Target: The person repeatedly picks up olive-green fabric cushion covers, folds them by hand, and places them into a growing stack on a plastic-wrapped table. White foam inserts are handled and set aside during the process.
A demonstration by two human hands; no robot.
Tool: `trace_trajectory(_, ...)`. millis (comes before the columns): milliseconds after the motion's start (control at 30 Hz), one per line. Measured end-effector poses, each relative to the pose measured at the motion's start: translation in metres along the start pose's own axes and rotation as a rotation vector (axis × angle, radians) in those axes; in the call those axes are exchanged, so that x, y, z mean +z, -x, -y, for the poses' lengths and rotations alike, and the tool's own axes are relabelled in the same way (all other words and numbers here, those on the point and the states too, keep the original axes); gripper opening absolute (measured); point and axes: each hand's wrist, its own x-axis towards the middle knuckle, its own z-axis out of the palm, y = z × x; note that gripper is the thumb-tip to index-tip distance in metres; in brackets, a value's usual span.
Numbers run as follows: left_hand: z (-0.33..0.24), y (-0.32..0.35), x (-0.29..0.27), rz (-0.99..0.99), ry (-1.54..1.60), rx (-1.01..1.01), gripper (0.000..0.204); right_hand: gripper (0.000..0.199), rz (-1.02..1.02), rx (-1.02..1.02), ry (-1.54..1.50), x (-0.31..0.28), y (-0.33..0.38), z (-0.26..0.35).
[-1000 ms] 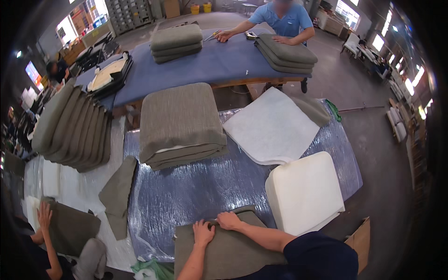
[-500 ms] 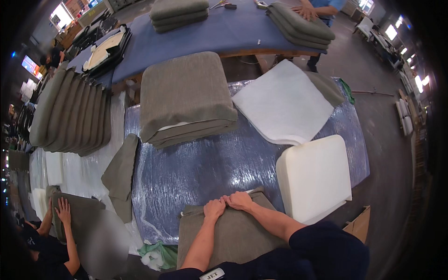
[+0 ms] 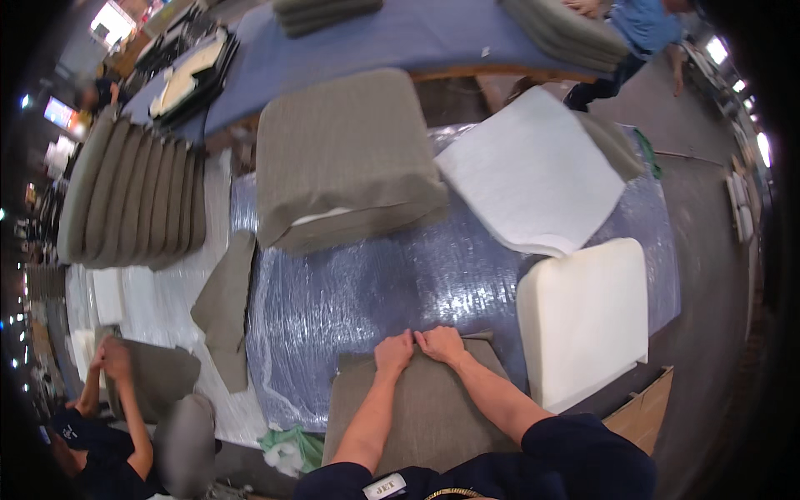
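Note:
At the table's near edge lies a grey-brown fabric cushion cover (image 3: pixel 425 421), directly in front of my body. My left hand (image 3: pixel 394 353) and my right hand (image 3: pixel 441 343) are closed side by side on its far edge, thumbs almost touching. The fingers curl over the fabric, so what lies under them is hidden. To the right of the cover a white foam cushion (image 3: pixel 585 321) leans, tilted. Beyond it a white padding sheet (image 3: pixel 533 175) lies over a piece of grey-brown fabric (image 3: pixel 612 146). A stack of covered cushions (image 3: pixel 346 142) stands farther ahead.
The plastic-wrapped table (image 3: pixel 375 292) carries all this. A row of cushions (image 3: pixel 133 192) stands at left, beside loose fabric (image 3: pixel 225 308). A co-worker's hands (image 3: pixel 112 362) handle another cushion (image 3: pixel 162 375). Behind is a blue table (image 3: pixel 417 42); a cardboard piece (image 3: pixel 642 412) stands at right.
My hands have shifted slightly along the cover's far edge, still gripping it. The view has tilted a little. The co-worker at left has brought both hands together; the one in blue has moved right.

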Motion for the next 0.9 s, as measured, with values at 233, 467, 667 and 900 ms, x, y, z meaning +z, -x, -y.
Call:
trace_trajectory(233, 0.122, 0.151, -0.132, -0.143, 0.058, 0.027, 0.045, 0.042, -0.344, 0.046, -0.068, -0.05, 0.063, -0.02)
trace_trajectory(467, 0.183, 0.336, -0.1, 0.149, 1.603, -0.632, 0.05, 0.107, 0.087, 0.587, -0.738, -0.045, 0.189, -0.061)
trace_trajectory(667, 0.136, 0.305, -0.197, -0.365, 1.923, -0.015, 0.061, 0.084, 0.201, 0.548, -1.271, 0.041, 0.247, -0.013)
trace_trajectory(900, 0.069, 0.286, -0.194, -0.623, 0.917, 0.203, 0.112, 0.041, 0.672, -0.123, -0.213, 0.049, 0.246, 0.133)
